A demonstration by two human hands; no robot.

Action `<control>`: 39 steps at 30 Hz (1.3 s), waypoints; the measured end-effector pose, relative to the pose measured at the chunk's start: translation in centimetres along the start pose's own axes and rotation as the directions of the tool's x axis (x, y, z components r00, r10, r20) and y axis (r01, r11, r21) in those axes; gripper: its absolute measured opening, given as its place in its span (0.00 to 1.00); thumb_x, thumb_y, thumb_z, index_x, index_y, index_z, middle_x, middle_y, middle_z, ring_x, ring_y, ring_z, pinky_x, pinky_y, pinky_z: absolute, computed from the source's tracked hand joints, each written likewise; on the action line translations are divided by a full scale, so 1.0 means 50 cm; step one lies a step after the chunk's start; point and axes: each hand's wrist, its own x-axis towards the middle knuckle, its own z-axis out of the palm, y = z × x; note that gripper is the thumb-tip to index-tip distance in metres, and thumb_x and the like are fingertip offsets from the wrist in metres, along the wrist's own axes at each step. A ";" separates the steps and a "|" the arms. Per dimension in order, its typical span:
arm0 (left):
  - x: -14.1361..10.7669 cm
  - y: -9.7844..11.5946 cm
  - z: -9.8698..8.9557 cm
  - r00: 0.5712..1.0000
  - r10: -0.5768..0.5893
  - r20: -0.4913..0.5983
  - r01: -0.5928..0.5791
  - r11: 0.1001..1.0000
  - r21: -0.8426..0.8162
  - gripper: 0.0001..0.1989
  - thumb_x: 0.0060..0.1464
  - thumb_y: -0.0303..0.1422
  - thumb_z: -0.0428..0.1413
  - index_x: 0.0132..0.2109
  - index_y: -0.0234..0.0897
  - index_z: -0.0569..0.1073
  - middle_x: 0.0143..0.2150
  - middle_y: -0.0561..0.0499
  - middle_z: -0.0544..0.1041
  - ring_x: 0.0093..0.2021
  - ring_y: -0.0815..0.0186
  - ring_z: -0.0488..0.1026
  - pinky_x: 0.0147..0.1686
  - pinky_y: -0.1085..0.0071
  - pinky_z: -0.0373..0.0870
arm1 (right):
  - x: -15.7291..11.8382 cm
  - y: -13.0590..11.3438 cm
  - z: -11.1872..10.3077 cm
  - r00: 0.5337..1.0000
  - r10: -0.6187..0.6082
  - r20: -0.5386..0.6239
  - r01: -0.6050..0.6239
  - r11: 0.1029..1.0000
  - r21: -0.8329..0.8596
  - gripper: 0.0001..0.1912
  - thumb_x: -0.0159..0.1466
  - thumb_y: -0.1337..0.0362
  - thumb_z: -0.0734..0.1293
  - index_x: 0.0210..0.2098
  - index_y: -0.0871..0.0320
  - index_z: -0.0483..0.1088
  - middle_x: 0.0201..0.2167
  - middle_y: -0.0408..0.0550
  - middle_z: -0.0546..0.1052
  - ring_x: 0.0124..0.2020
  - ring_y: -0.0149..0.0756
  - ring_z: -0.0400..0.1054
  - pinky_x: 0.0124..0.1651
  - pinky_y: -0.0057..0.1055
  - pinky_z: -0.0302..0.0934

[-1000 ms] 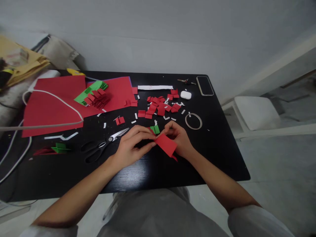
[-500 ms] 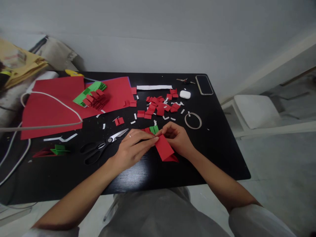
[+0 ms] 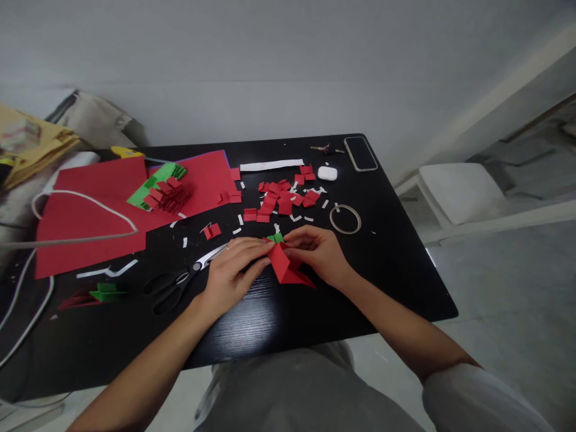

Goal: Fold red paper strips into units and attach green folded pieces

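Folded red paper [image 3: 279, 264] is btwn both hands over the black table [image 3: 315, 318], can't tell if it's touching the top. L hand [image 3: 231, 270] has its left edge pinched btwn thumb & fingers, R hand [image 3: 323, 257] grips the other side w/ curled fingers + thumb. Green paper bit [image 3: 277, 238] pokes out just behind it. Scissors [image 3: 197, 266] are next to L hand, blades partly hidden. Small red pieces [image 3: 285, 205] & white scraps [image 3: 308, 219] lie further back.

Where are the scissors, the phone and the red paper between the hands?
Scissors [image 3: 197, 266], head view: on the pivot.
Phone [image 3: 360, 153], head view: on the dark screen.
Red paper [image 3: 279, 262], head view: on its front flap.
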 end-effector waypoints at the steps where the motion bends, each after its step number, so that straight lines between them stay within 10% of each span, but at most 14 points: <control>1: 0.000 0.000 0.000 1.000 0.003 0.007 -0.003 1.000 0.003 0.18 0.63 0.24 0.61 0.58 0.41 0.78 0.49 0.44 0.84 0.49 0.60 0.82 0.50 0.60 0.78 | 0.000 0.000 0.001 1.000 0.007 0.000 -0.007 1.000 0.009 0.17 0.49 0.62 0.84 0.36 0.55 0.81 0.31 0.43 0.84 0.32 0.35 0.80 0.40 0.33 0.76; 30: -0.003 0.010 0.002 0.989 0.145 0.036 -0.149 0.977 0.155 0.25 0.62 0.23 0.57 0.64 0.44 0.74 0.47 0.45 0.83 0.45 0.59 0.81 0.46 0.60 0.78 | -0.003 0.008 0.007 0.992 -0.116 0.044 0.118 0.991 -0.059 0.12 0.58 0.56 0.80 0.37 0.54 0.82 0.35 0.45 0.84 0.36 0.36 0.79 0.45 0.35 0.74; 39: 0.003 0.021 -0.002 0.975 -0.223 0.015 0.223 0.969 -0.104 0.09 0.65 0.27 0.59 0.50 0.39 0.80 0.43 0.47 0.84 0.44 0.63 0.81 0.45 0.65 0.78 | -0.013 0.003 0.009 0.984 -0.166 0.064 0.174 0.972 -0.160 0.09 0.60 0.56 0.79 0.36 0.53 0.83 0.33 0.44 0.84 0.35 0.36 0.78 0.42 0.34 0.73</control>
